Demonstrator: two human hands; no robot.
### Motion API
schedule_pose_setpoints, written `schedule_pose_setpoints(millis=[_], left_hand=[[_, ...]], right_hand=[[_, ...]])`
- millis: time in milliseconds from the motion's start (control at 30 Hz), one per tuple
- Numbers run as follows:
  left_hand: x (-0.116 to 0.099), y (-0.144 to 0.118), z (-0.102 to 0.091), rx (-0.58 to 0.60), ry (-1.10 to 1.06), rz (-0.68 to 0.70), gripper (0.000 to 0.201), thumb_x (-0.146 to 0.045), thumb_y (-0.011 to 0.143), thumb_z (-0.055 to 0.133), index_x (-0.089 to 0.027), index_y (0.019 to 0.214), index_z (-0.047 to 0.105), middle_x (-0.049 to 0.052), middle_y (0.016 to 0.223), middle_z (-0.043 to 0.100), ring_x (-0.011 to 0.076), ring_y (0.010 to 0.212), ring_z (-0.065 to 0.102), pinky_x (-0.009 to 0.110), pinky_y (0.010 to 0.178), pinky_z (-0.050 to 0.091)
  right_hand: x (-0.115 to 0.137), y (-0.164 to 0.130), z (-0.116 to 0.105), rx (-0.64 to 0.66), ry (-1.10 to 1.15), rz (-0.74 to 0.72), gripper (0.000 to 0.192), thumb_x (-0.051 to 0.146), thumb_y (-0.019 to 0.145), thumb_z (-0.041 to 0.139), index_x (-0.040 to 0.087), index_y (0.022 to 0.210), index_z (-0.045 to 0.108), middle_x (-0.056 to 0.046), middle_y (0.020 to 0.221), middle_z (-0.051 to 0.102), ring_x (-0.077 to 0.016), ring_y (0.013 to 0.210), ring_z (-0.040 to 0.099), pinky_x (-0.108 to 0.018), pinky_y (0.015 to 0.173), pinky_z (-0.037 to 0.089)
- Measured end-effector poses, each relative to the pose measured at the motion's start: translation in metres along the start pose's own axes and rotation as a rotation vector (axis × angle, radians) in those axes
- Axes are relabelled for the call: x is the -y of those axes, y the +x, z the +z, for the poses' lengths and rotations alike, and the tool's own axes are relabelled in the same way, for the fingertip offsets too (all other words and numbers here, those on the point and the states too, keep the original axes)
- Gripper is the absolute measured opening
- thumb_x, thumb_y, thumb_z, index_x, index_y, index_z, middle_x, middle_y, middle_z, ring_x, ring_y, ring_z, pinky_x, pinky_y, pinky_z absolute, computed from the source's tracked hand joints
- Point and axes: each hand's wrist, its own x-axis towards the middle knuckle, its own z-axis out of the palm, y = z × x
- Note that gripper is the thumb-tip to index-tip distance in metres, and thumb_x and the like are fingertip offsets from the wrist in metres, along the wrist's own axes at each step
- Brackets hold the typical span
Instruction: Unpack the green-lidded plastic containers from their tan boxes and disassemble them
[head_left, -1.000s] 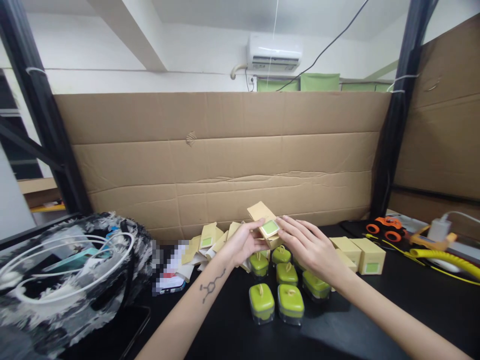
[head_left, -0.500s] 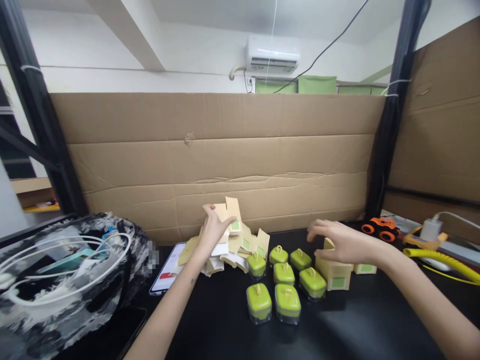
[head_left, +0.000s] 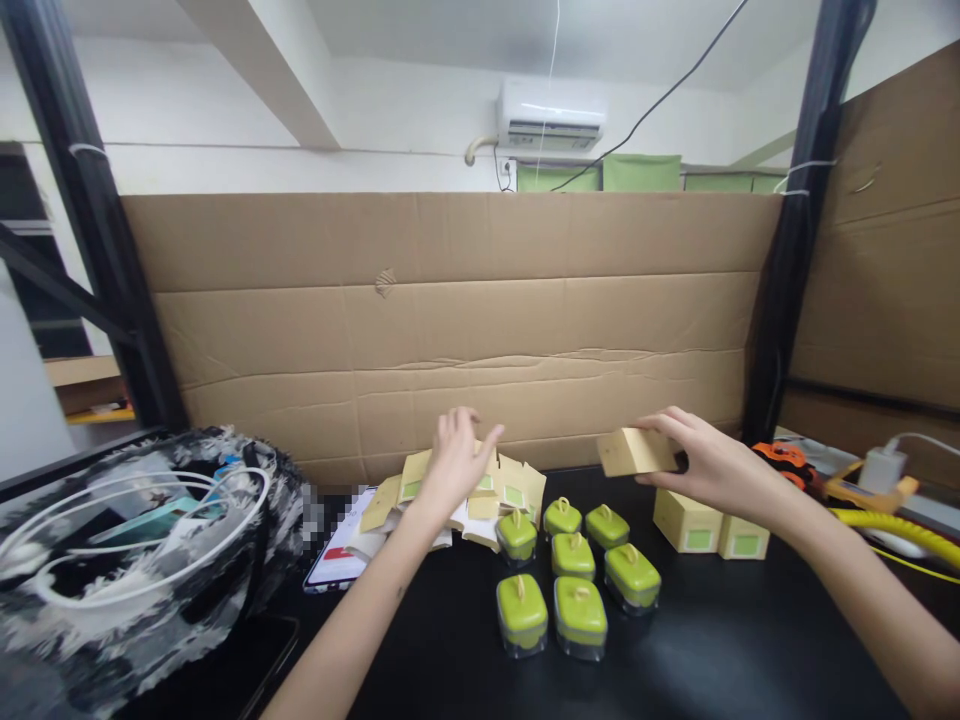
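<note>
The right hand [head_left: 712, 462] is clamped on a small folded cardboard box [head_left: 636, 452], thumb under and fingers over its top, holding it level in the air above the counter [head_left: 750, 640]. The box hangs above and just left of two more closed boxes [head_left: 709, 528] that stand side by side on the counter, each with a green label on its front face. This grip keeps the box clear of the items below.

The left hand [head_left: 457, 460] hovers with fingers spread apart over a loose pile of flat box blanks [head_left: 457, 495]. The pile leans against the foot of the cardboard wall [head_left: 450, 330]. Whether the fingertips touch the top blank cannot be told; the hand grips nothing visible.

Between the two hands, and nearer the person, six small clear containers with green lids [head_left: 574, 565] stand upright in a close group, each lid with a loop handle. Grouped this way, they sit within easy reach of either hand. The held box lies well apart from the left hand, up and to the right of the containers.

A phone [head_left: 337, 555] lies flat beside the pile on its left. A patterned bag with white cables [head_left: 127, 560] occupies the left end of the counter. An orange toy car [head_left: 784, 458] and a yellow coiled hose [head_left: 892, 525] lie at the right end.
</note>
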Motion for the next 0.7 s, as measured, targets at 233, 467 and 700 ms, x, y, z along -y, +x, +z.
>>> schedule_pose_setpoints(millis=[233, 467, 700], left_hand=[[-0.05, -0.028, 0.001, 0.461, -0.273, 0.514, 0.088, -0.036, 0.07, 0.069, -0.015, 0.139, 0.019, 0.018, 0.132, 0.046, 0.0301, 0.119, 0.048, 0.042, 0.094, 0.042], [-0.047, -0.025, 0.0, 0.459, -0.19, 0.391, 0.081, -0.037, 0.071, 0.067, -0.013, 0.137, 0.025, 0.019, 0.122, 0.056, 0.0333, 0.108, 0.057, 0.043, 0.085, 0.046], [-0.038, -0.02, -0.001, 0.43, -0.221, 0.358, 0.052, -0.023, 0.069, 0.064, -0.018, 0.116, 0.041, 0.01, 0.106, 0.061, 0.0273, 0.095, 0.06, 0.033, 0.074, 0.048]], right_hand=[[0.06, -0.002, 0.026, 0.028, 0.334, -0.141, 0.049, 0.045, 0.07, 0.07, 0.023, 0.109, 0.052, -0.006, 0.104, 0.062, -0.0246, 0.095, 0.059, -0.038, 0.083, 0.047], [0.06, -0.001, 0.048, -0.113, 0.256, -0.139, 0.048, 0.046, 0.07, 0.071, 0.019, 0.104, 0.051, -0.008, 0.096, 0.061, -0.0255, 0.089, 0.059, -0.039, 0.077, 0.047], [0.069, -0.006, 0.031, -0.203, 0.499, -0.161, 0.026, 0.041, 0.091, 0.043, 0.021, 0.075, 0.049, -0.001, 0.072, 0.056, -0.017, 0.067, 0.056, -0.029, 0.062, 0.045]])
